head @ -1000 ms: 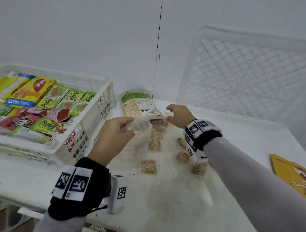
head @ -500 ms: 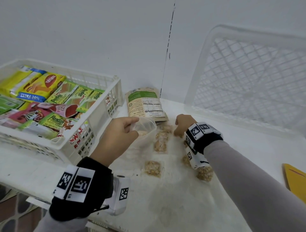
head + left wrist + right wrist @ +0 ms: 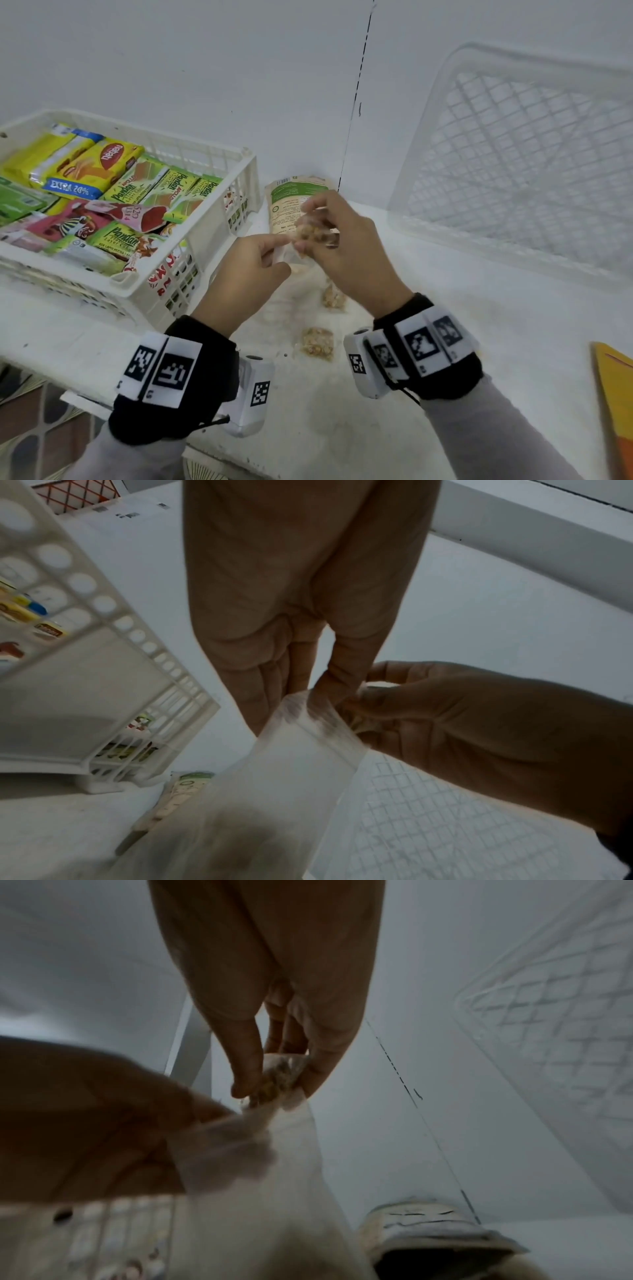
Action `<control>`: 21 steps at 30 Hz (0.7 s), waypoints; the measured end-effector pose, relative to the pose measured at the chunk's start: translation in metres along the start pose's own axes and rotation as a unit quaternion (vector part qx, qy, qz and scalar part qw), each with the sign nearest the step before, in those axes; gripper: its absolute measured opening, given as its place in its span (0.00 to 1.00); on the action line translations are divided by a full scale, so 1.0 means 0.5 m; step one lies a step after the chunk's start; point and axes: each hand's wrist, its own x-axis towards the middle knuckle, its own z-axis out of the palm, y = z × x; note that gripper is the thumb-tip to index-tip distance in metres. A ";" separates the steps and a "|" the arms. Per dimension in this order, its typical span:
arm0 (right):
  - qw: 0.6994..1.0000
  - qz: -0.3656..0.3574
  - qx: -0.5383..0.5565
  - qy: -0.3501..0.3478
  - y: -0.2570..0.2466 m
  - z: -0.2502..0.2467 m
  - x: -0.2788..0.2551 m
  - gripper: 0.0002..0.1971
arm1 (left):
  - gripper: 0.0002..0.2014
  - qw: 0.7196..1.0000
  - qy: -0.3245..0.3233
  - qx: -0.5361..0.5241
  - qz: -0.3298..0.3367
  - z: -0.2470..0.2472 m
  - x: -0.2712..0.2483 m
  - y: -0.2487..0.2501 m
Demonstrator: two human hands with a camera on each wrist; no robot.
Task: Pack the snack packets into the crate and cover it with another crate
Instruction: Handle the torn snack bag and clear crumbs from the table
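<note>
**Above the worktop's middle, two hands load a clear bag**

Beside the packed crate (image 3: pixel 219 219) at the worktop's left edge, the left hand (image 3: pixel 246 270) pinches the rim of a clear plastic bag (image 3: pixel 301 764). The right hand (image 3: pixel 346 253) grasps a small snack packet (image 3: pixel 310 233) at the bag's mouth. Two more packets (image 3: pixel 317 342) lie below. A second crate (image 3: pixel 520 164) leans against the wall at the back right.

I see 1 white table (image 3: pixel 479 342) below a white wall (image 3: pixel 171 51). 1 dark crack (image 3: pixel 363 58) runs down at 12 o'clock. Patterned floor tiles (image 3: pixel 34 418) show at 7 o'clock.
</note>
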 end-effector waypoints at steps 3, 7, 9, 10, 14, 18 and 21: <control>0.995 -0.031 -0.096 -0.012 0.010 0.021 -0.008 0.12 | 0.22 1.000 0.012 0.005 -0.006 -0.002 -0.005 0.004; 0.971 -0.100 -0.212 -0.042 0.011 0.042 -0.017 0.03 | 0.20 1.000 0.000 -0.010 0.009 -0.005 -0.016 0.016; 0.958 -0.118 -0.255 -0.050 0.015 0.047 -0.021 0.02 | 0.20 1.000 0.005 -0.008 0.002 -0.002 -0.017 0.018; 0.953 -0.120 -0.275 -0.049 0.017 0.049 -0.024 0.03 | 0.21 1.000 0.011 -0.008 -0.003 -0.001 -0.017 0.018; 0.945 -0.107 -0.303 -0.055 0.021 0.044 -0.028 0.08 | 0.15 0.999 -0.030 -0.028 0.017 -0.001 -0.028 0.028; 0.938 -0.094 -0.302 -0.138 0.021 0.034 -0.028 0.07 | 0.20 0.999 -0.014 -0.032 0.017 0.000 -0.022 0.018; 0.935 -0.098 -0.280 -0.194 0.018 0.028 -0.037 0.10 | 0.22 1.000 -0.005 -0.027 0.003 -0.006 -0.014 0.013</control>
